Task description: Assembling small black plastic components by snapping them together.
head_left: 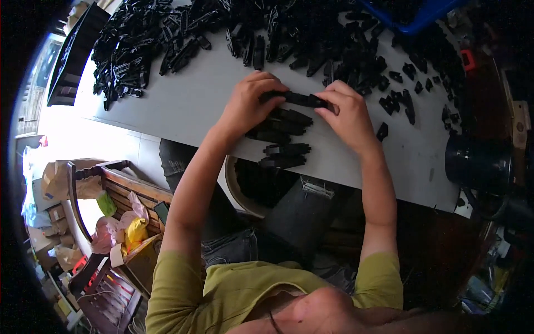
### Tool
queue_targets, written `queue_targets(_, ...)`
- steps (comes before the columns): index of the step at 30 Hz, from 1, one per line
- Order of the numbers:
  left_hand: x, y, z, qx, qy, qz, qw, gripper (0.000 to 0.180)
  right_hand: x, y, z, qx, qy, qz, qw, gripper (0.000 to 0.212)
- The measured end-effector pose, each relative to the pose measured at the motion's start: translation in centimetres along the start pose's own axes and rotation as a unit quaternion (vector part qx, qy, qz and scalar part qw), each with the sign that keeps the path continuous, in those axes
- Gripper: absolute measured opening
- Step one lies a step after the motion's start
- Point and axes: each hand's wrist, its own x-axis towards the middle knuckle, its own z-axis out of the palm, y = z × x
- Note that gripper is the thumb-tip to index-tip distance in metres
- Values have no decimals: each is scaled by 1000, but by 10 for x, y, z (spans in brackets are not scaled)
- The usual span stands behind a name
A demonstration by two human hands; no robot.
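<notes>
Between my hands, just above the grey-white tabletop (189, 106), is a long black plastic part (300, 99). My left hand (253, 100) is closed round its left end. The fingers of my right hand (345, 108) pinch its right end, where a smaller piece may sit; I cannot make that out. Below my hands, several similar black plastic parts (289, 122) lie side by side, with another short row of them (285, 156) close to the near edge. A single small black piece (382, 131) rests beside my right wrist.
Heaps of black parts (183, 33) cover the far side, with smaller pieces (397, 100) scattered at right. A blue bin (414, 19) stands at the back right. A black cylindrical object (478, 161) is at the right edge. Below left are a wooden chair (136, 186) and boxes.
</notes>
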Motion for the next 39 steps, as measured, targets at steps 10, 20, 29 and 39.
queue_targets(10,2,-3,2,-31,17,-8,999,19,10,9,27,-12,53,-75,996,29)
queue_targets(20,-4,4,1,10,-15,-17,1000,20,3,8,-30,-124,233,-10,965,14)
queue_targets(29,-16,12,-10,-23,-41,0,999,20,-8,13,-46,-257,29,171,951,24)
queue_targets(39,19,-11,-20,142,161,-52,975,17,-3,2,-43,-241,41,159,956,24)
